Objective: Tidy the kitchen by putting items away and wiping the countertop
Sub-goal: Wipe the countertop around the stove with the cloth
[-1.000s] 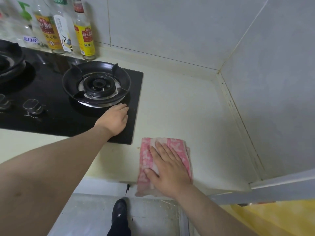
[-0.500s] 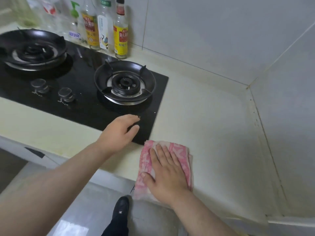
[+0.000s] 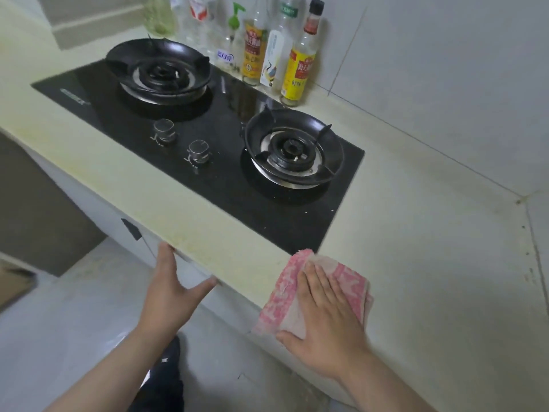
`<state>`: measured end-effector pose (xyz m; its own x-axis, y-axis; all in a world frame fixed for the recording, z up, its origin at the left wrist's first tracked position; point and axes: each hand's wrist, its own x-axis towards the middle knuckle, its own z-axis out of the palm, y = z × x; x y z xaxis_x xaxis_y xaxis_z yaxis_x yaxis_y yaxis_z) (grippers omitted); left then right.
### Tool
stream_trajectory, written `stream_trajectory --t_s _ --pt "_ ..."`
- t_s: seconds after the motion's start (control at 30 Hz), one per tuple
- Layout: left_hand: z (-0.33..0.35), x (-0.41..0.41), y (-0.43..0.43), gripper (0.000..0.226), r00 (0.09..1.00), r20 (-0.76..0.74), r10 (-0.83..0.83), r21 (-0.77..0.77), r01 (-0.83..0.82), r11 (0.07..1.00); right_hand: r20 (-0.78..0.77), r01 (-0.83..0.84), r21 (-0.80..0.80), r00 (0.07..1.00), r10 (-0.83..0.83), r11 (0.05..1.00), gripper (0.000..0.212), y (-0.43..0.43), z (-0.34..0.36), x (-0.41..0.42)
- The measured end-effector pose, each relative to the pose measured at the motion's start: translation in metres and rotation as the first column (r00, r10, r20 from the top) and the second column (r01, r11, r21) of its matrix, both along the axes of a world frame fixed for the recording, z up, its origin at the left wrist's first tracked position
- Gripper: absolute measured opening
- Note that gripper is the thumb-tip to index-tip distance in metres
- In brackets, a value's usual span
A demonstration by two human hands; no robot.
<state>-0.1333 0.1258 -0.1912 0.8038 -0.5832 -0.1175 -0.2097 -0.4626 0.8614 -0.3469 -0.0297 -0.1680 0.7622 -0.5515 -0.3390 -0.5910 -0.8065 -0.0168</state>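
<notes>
Right hand [image 3: 323, 319] of mine lies flat, fingers straight and close together, pressing the pink cloth [image 3: 285, 292] onto the desk [image 3: 416, 263] at lower centre-right of the frame, just beside the near corner of the black gas hob [image 3: 225, 185]. One end of the cloth overhangs the front edge. My left hand [image 3: 169, 289], fingers spread and holding nothing, touches that edge at lower left. As I judge it, a sweep toward the edge could drag the cloth onto the floor, and a wide stroke up-frame could knock the sauce bottles [image 3: 300, 69] behind the hob.

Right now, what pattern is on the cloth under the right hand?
Mottled pink and white cloth; head view.
</notes>
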Motion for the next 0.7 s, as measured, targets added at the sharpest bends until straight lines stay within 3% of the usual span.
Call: stream_trajectory --t_s 0.13,0.3,0.43,0.6,0.7 --pt "-0.008 0.003 0.002 0.105 1.0 0.019 -0.003 -0.07 0.004 0.998 0.077 -0.044 0.032 0.996 0.041 0.999 0.106 0.005 0.004 0.027" --pt "-0.027 0.022 0.022 0.103 0.998 0.03 -0.054 0.105 0.05 0.993 0.085 -0.087 0.026 0.993 0.085 0.996 0.099 0.01 0.003 0.062" --pt "-0.034 0.039 0.03 0.096 0.999 0.037 -0.016 0.146 0.01 0.989 0.097 -0.123 0.041 0.988 0.118 0.992 0.092 0.01 -0.001 0.087" --pt "-0.039 0.068 0.028 0.111 0.994 -0.072 0.081 0.106 -0.073 0.992 0.093 -0.124 0.029 0.988 0.121 0.992 0.096 0.013 -0.004 0.105" --pt "-0.033 0.082 0.024 0.107 0.984 -0.139 0.11 0.032 -0.106 0.994 0.101 -0.135 0.033 0.986 0.131 0.99 0.092 0.014 -0.003 0.12"
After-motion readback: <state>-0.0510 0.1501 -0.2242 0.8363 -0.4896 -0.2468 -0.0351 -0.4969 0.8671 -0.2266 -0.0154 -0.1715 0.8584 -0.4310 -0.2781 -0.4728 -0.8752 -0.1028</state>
